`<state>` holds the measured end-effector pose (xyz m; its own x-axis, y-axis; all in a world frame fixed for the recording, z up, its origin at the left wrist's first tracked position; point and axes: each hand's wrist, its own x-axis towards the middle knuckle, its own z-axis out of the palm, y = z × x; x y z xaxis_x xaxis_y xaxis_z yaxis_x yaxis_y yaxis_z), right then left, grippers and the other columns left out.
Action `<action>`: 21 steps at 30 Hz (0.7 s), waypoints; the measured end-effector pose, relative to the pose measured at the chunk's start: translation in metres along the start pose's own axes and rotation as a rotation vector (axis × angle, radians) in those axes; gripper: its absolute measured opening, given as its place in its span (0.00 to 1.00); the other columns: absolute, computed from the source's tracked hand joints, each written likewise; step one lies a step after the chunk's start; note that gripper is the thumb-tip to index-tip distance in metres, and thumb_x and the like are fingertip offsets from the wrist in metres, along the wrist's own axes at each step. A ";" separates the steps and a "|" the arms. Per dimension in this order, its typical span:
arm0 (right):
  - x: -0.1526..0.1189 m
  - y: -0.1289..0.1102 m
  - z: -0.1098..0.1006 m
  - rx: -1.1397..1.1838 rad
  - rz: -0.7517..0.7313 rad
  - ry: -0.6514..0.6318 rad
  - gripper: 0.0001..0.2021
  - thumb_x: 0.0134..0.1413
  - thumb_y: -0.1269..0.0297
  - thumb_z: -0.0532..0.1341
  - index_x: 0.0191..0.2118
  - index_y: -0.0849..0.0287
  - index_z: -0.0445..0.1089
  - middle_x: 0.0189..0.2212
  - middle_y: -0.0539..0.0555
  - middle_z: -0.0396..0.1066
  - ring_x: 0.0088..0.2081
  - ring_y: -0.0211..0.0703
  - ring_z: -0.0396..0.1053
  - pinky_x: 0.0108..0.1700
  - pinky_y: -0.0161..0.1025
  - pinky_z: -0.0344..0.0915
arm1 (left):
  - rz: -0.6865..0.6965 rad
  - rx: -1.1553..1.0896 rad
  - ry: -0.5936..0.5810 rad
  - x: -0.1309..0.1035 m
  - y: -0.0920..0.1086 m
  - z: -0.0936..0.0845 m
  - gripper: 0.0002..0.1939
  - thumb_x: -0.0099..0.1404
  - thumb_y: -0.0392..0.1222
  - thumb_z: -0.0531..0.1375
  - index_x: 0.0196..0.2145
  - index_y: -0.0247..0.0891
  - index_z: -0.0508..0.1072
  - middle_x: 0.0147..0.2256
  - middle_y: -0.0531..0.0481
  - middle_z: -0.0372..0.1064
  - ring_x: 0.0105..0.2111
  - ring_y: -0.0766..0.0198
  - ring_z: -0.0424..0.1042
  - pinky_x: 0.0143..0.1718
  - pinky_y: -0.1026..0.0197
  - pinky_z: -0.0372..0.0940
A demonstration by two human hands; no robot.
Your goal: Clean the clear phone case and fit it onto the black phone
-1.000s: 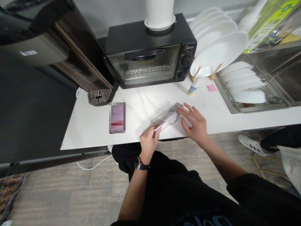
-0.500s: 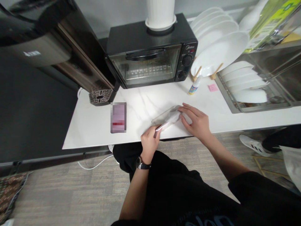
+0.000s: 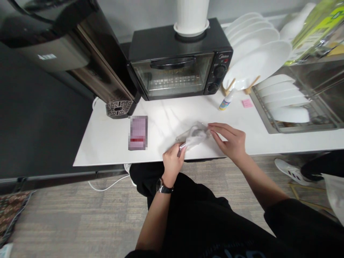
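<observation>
A crumpled clear plastic bag (image 3: 197, 135) is stretched between my hands, just above the front of the white counter. My left hand (image 3: 173, 159), with a watch on the wrist, is closed on the bag's near left end and on a slim dark object (image 3: 180, 150) with a shiny edge, whose kind I cannot make out. Thumb and fingertips of my right hand (image 3: 231, 141) pinch the bag's right end. A flat pinkish rectangular item (image 3: 138, 132), blurred by pixelation, lies on the counter left of my hands.
Behind the counter (image 3: 107, 150) stand a black toaster oven (image 3: 174, 68) with a white pot (image 3: 192, 16) on top and a tall dark machine (image 3: 104, 71). To the right are a small bottle (image 3: 226, 101), a pink note (image 3: 247, 103), racked white plates (image 3: 258, 64) and a sink (image 3: 319, 122).
My right hand has moved slightly right and down, pulling at the bag, which now looks more bunched up and lifted. My left hand keeps its hold. The whole view has shifted a little.
</observation>
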<state>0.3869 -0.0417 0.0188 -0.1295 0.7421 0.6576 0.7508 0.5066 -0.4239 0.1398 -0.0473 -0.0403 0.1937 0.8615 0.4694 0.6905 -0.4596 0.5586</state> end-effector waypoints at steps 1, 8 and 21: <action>0.001 -0.001 0.000 0.012 0.047 0.029 0.09 0.72 0.64 0.63 0.50 0.51 0.81 0.47 0.54 0.84 0.48 0.48 0.83 0.51 0.47 0.81 | 0.002 -0.003 0.003 0.000 0.000 0.000 0.11 0.77 0.47 0.61 0.42 0.38 0.79 0.33 0.47 0.81 0.31 0.61 0.79 0.34 0.63 0.67; 0.012 0.018 0.012 0.222 0.363 -0.128 0.17 0.67 0.48 0.66 0.49 0.55 0.81 0.47 0.59 0.81 0.45 0.50 0.80 0.46 0.48 0.79 | 0.017 -0.011 0.021 0.001 0.001 0.000 0.10 0.76 0.45 0.63 0.42 0.37 0.79 0.33 0.46 0.81 0.32 0.61 0.80 0.34 0.63 0.68; 0.056 -0.015 0.002 0.367 0.318 -0.206 0.12 0.70 0.52 0.63 0.43 0.54 0.76 0.30 0.49 0.75 0.26 0.37 0.67 0.31 0.38 0.65 | 0.020 -0.056 0.018 0.002 0.003 0.000 0.08 0.77 0.43 0.63 0.43 0.37 0.79 0.35 0.47 0.82 0.33 0.62 0.81 0.35 0.64 0.68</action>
<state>0.3671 -0.0064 0.0607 -0.0847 0.9364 0.3406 0.5021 0.3354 -0.7972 0.1419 -0.0471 -0.0378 0.1936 0.8484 0.4927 0.6464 -0.4881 0.5865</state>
